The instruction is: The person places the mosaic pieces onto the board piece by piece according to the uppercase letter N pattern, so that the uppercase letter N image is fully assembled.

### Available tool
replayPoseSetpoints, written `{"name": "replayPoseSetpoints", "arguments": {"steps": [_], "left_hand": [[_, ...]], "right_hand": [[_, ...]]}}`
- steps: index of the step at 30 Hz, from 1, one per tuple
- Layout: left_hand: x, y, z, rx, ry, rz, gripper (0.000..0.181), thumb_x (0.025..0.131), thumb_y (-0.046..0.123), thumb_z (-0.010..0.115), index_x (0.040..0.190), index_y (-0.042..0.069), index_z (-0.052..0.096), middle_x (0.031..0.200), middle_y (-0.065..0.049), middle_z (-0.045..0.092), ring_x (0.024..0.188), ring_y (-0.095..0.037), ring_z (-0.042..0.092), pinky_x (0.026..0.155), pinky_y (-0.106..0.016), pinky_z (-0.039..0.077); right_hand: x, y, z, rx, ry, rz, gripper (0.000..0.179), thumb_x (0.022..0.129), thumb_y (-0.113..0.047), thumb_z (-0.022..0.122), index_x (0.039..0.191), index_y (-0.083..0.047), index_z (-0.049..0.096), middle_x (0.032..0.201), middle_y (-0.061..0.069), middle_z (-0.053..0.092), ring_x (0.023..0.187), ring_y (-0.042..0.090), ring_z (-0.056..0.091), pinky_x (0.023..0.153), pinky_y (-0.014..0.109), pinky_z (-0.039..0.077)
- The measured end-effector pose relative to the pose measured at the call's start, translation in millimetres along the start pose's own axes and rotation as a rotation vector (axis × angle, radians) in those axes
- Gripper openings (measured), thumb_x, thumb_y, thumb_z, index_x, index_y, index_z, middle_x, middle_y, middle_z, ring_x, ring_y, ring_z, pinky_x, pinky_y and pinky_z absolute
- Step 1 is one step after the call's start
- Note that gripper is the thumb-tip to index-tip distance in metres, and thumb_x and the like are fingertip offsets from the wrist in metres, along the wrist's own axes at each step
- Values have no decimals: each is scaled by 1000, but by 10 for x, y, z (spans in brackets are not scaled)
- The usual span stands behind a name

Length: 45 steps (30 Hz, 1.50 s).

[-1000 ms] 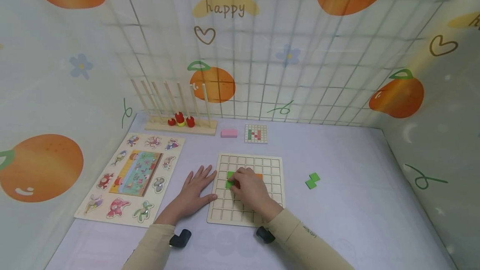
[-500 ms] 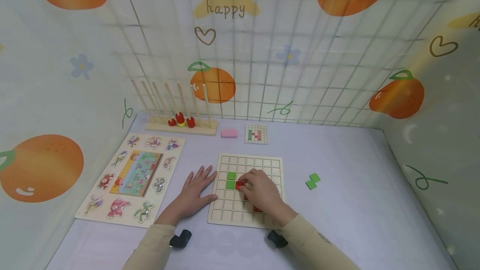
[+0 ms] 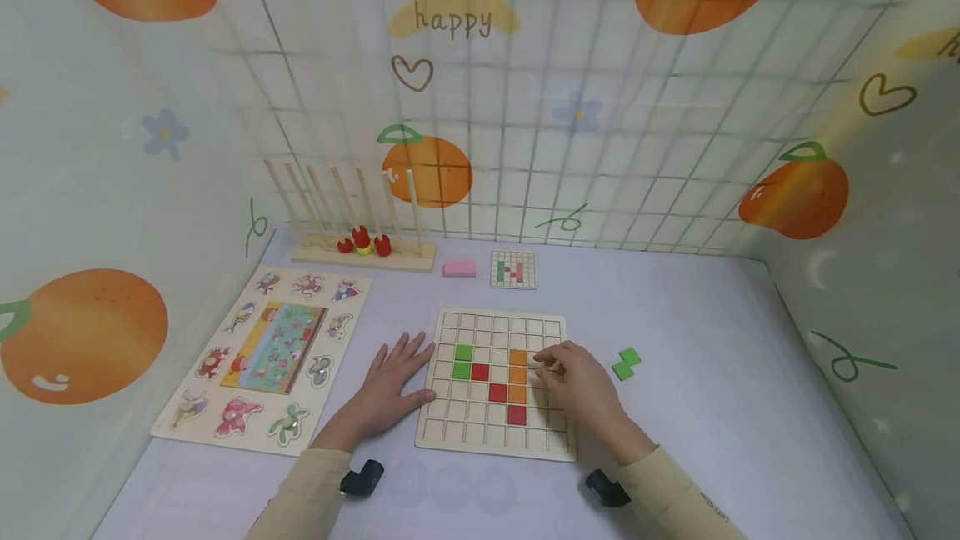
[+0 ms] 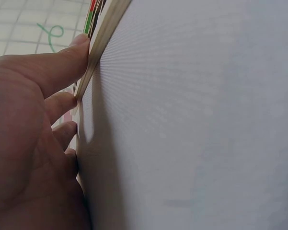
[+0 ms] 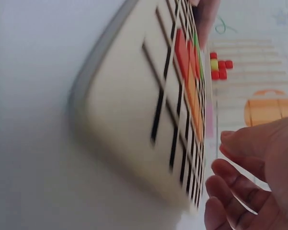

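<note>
My left hand (image 3: pixel 390 382) lies spread on the table at the left of a wooden grid board (image 3: pixel 450 432). In the left wrist view, the thumb's fingertip (image 4: pixel 79 40) is right at the board's edge. Several tiles sit in the grid: two green tiles (image 3: pixel 462 362) in one column, a diagonal of red tiles (image 3: pixel 497 392), and a column of orange tiles (image 3: pixel 517 375). Over the board's right side hovers my right hand (image 3: pixel 585 386), fingers loosely bent and nothing between them, as the right wrist view also shows. Two loose green tiles (image 3: pixel 626 363) lie on the table beyond it.
A pattern card (image 3: pixel 513 270) and a pink block (image 3: pixel 459 268) lie behind the board. Further left stands a wooden peg rack (image 3: pixel 405 255) with red and yellow beads. An animal puzzle board (image 3: pixel 270 415) lies at the left. Curtained walls enclose the table.
My right hand has moved right from the green tiles, across the grid, to the board's right side, uncovering the red and orange tiles. The left hand has stayed put.
</note>
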<state>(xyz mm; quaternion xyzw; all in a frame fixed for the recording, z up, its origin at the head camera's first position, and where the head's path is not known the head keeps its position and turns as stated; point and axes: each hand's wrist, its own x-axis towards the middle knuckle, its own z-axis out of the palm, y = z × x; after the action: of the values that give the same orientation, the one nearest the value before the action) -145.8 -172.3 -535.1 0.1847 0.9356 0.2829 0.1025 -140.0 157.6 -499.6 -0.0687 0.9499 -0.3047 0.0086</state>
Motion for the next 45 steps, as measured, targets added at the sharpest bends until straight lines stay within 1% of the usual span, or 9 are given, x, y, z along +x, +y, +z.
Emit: {"name": "replayPoseSetpoints", "arguments": {"steps": [4,7,11,15,23,27,33,40,45], "left_hand": [[2,-9,7,3,3,2,79,96,43,68,160,14,33,170,-5,15,157,-30,2,126,-53,-5],[4,-14,9,7,2,0,79,96,44,68,161,15,32,170,-4,15,157,-30,2,126,-52,-5],[6,-13,9,15,0,-1,79,96,44,68,161,15,32,170,-4,15,157,-29,2,126,-52,-5],[-2,6,-2,10,0,-4,79,96,44,68,160,15,33,170,-4,15,157,-29,2,126,-52,-5],[-11,27,-10,3,0,-8,80,95,43,69,160,15,33,170,-3,15,157,-29,1,126,-52,-5],[-11,27,-8,4,1,-8,80,95,44,68,160,15,33,170,-3,15,157,-28,1,126,-51,-6],[-19,42,-18,-7,13,3,79,95,42,69,160,13,34,170,-5,17,157,-31,3,126,-53,-4],[-14,29,-8,11,9,0,79,96,44,68,160,14,33,170,-4,15,157,-30,2,126,-52,-4],[-13,35,-11,1,11,-7,79,95,43,69,160,13,34,170,-5,16,157,-30,2,126,-52,-4]], "right_hand": [[-38,201,-110,-1,14,72,18,94,-22,73,111,-15,75,99,-4,65,87,14,60,69,28,53],[-70,360,-194,-8,38,109,19,94,-21,71,112,-14,75,100,-2,66,88,17,61,70,31,54],[-125,550,-305,-33,73,120,21,95,-19,69,113,-11,74,101,2,67,89,20,62,75,38,55],[-176,707,-390,-52,97,127,23,96,-18,70,115,-8,73,102,7,66,89,23,60,77,41,53],[-235,929,-487,-75,116,130,27,94,-18,72,119,-7,72,112,13,65,93,28,63,79,46,54],[-223,953,-490,-90,113,124,29,93,-17,73,119,-5,71,109,14,66,90,27,62,77,44,54],[-174,867,-422,-84,83,119,27,91,-14,74,117,-5,72,103,11,67,88,24,60,74,41,52],[-125,731,-298,-56,31,109,32,90,-13,77,121,-5,71,106,9,65,96,26,63,83,45,57],[-121,696,-281,-62,29,106,31,90,-12,78,119,-5,72,105,9,65,95,26,62,82,45,56]]}}
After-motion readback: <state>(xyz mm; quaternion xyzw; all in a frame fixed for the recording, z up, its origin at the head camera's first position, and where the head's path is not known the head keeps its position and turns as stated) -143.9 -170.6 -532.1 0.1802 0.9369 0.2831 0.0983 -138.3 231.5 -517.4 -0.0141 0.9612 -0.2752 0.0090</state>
